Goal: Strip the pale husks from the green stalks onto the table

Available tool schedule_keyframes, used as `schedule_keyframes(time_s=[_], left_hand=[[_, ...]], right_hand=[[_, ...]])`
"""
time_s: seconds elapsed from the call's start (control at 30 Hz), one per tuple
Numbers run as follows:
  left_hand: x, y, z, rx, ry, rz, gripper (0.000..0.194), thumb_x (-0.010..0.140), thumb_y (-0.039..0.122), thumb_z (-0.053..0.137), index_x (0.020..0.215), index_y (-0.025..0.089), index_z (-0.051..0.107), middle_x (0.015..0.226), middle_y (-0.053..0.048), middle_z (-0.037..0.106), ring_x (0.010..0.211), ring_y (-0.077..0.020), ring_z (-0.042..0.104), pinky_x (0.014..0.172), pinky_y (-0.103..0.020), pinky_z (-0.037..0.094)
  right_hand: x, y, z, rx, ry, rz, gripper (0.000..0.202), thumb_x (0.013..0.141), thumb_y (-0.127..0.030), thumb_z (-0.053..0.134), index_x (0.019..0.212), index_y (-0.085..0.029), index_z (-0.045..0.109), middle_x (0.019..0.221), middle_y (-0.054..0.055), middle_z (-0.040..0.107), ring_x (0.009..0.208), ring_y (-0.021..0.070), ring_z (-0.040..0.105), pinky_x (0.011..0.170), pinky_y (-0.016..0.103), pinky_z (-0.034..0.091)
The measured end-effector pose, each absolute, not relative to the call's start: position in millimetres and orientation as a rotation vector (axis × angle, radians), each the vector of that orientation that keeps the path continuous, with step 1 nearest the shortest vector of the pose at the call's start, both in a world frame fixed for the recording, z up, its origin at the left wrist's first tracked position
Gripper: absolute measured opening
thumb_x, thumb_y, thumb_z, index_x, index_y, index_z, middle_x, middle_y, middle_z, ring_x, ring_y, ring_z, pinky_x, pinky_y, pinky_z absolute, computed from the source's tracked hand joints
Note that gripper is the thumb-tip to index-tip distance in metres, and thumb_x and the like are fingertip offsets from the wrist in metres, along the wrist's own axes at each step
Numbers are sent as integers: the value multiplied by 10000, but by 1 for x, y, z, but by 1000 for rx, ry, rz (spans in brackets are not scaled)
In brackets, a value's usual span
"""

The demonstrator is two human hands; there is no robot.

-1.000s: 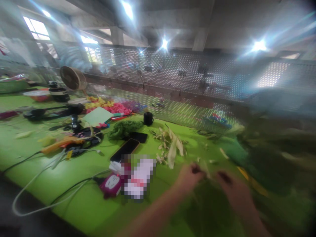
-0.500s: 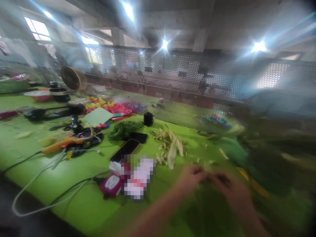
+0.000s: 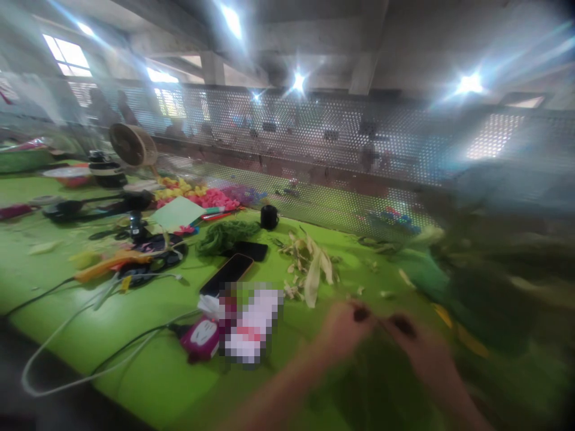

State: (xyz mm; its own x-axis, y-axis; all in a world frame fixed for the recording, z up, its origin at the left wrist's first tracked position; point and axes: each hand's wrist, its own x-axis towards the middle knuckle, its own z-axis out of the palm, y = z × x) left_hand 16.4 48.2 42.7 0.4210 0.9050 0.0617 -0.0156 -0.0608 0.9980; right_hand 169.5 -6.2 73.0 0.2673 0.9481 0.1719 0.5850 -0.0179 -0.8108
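Low over the green tabletop (image 3: 148, 365), my left hand (image 3: 345, 328) is closed, thumb and fingers pinched together. My right hand (image 3: 415, 341) is closed in the same way just to its right. Their fingertips almost meet, and whatever lies between them is too small and blurred to make out. Beyond my left hand lies a heap of pale yellow-green leaf pieces (image 3: 313, 281) with small scraps around it. To the right of my right hand is a large dark green bundle (image 3: 489, 293), blurred, that looks leafy.
Left of my hands lie a phone with a blurred-out screen (image 3: 254, 329), a dark phone (image 3: 228, 273) and a purple box with a cable (image 3: 200, 338). Farther back stand a black mug (image 3: 269, 217), green fibre (image 3: 224, 236) and a fan (image 3: 130, 145). Perforated panels (image 3: 314, 161) border the table.
My hands have drawn slightly apart at the fingertips, with a little more of the curled fingers showing. The things on the table lie as before.
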Motion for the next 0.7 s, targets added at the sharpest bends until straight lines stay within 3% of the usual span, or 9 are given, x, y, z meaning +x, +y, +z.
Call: schedule_keyframes(time_s=[0.27, 0.53, 0.7], left_hand=[[24, 51, 33, 1095, 708, 955, 349, 641, 426, 754, 777, 120, 657, 749, -52, 616, 682, -136, 539, 692, -283, 443], [30, 49, 27, 1102, 751, 1015, 313, 627, 384, 773, 771, 131, 659, 736, -49, 605, 693, -141, 528, 674, -271, 436], [34, 48, 22, 1031, 784, 1047, 301, 620, 376, 777, 725, 142, 620, 700, -35, 579, 674, -142, 527, 669, -280, 443]], right_hand=[[150, -11, 93, -1784, -1078, 752, 336, 555, -533, 656, 665, -217, 632, 645, 42, 702, 655, 244, 651, 564, 300, 499], [146, -9, 92, -1723, -1064, 718, 281, 546, -492, 674, 584, -227, 588, 565, 16, 661, 586, 213, 617, 542, 287, 483], [145, -10, 93, -1715, -1042, 763, 287, 567, -494, 692, 604, -221, 613, 622, 31, 704, 579, 221, 637, 484, 281, 460]])
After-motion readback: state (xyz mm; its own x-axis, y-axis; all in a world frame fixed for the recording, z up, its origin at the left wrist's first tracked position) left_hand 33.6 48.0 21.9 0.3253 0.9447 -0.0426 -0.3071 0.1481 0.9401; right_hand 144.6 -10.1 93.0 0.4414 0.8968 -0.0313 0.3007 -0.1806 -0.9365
